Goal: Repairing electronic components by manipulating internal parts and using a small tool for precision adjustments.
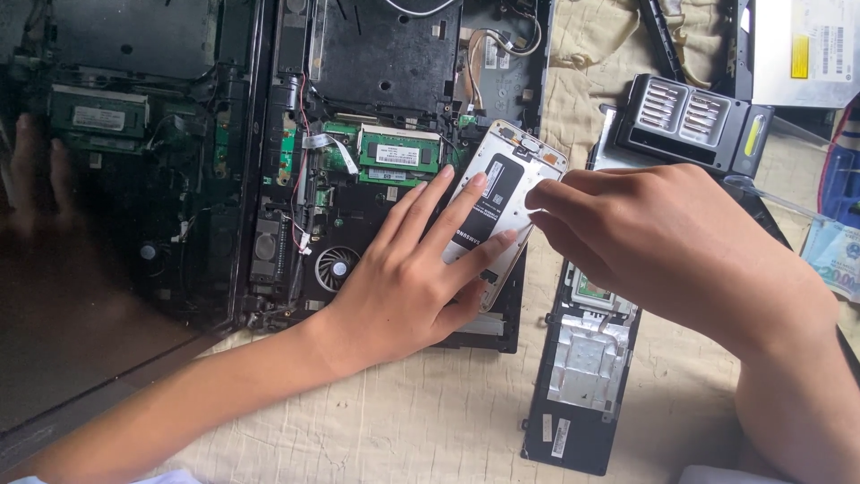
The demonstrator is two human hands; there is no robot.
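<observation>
— Where is the phone?

— It lies face down on the opened laptop, just right of the green memory card. Our left hand presses on it, fingers spread flat.

— And our right hand?

— Fingertips pinched together at the phone's right edge. A black cover panel lies right of the laptop, on the cloth.
</observation>
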